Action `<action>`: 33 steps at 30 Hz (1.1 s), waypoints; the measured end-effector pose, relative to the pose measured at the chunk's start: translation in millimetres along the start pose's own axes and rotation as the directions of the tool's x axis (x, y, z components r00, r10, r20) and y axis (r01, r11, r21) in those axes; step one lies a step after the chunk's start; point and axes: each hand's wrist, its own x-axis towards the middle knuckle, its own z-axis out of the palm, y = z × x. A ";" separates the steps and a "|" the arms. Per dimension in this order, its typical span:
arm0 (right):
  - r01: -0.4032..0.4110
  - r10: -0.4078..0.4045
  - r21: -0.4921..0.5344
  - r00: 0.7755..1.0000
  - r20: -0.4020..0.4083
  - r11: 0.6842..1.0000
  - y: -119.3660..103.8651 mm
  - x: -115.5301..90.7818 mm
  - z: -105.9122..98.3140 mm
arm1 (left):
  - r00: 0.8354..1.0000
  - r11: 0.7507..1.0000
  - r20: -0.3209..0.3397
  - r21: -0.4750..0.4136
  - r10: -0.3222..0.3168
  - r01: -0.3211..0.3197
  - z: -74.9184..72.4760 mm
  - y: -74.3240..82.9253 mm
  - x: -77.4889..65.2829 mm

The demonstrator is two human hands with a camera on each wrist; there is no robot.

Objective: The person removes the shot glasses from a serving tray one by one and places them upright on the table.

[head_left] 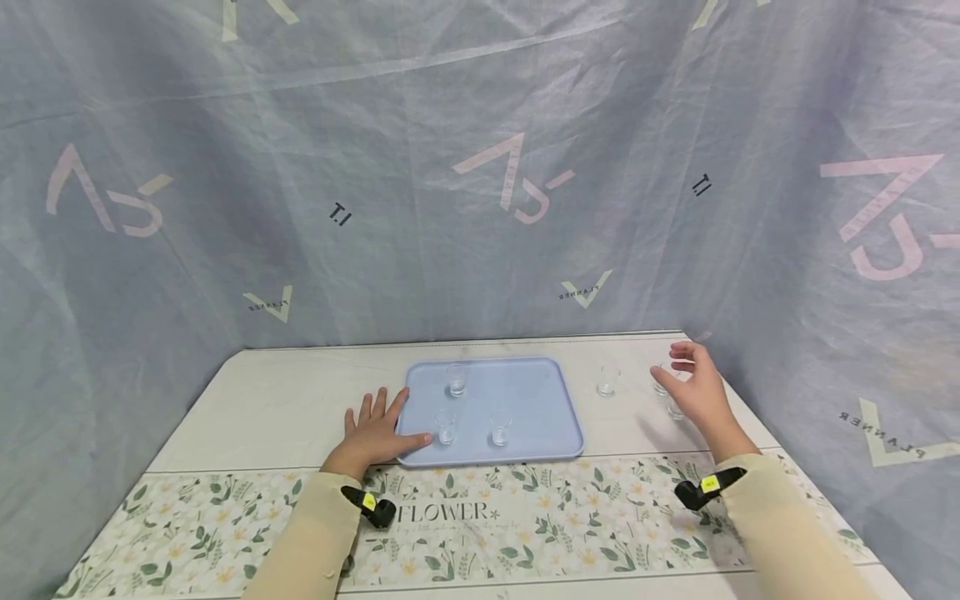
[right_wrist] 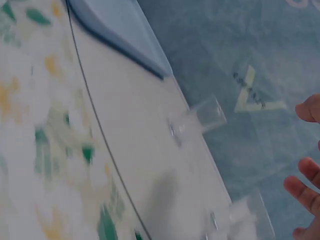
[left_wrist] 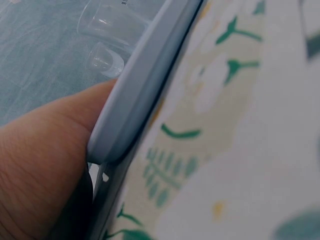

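My left hand [head_left: 375,435] rests at the left edge of a light blue tray [head_left: 536,417], fingers spread and thumb along the near rim. Three small clear glasses stand on the tray: one at the back [head_left: 457,385], a front-left glass [head_left: 446,432] and a front-right glass [head_left: 500,432]. At the right, my right hand [head_left: 703,396] hovers with fingers loosely curved and nothing seen between them. It is close to two more glasses, a rear one [head_left: 661,385] and a nearer one [head_left: 677,409], both partly covered by it. Another glass [head_left: 607,385] stands between tray and hand.
A white table cover [head_left: 300,400] has a flowered band [head_left: 585,521] along its front. Grey-blue cloth walls [head_left: 420,250] hang behind the table and on both sides, with the right wall near my right hand.
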 end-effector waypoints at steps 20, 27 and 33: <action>0.076 -0.097 0.171 0.988 0.118 0.982 -55.5 -8.6 84.4 | 1.000 1.000 -0.001 0.008 -0.002 0.002 1.9 -3.2 3.8; 0.080 -0.119 0.220 0.978 0.170 0.972 -71.3 -20.6 108.6 | 1.000 1.000 -0.001 0.006 -0.001 0.001 3.2 -4.3 5.0; 0.088 -0.151 0.285 0.967 0.207 0.954 -77.9 -27.5 125.2 | 1.000 1.000 0.002 -0.001 0.004 -0.004 3.0 -3.5 4.2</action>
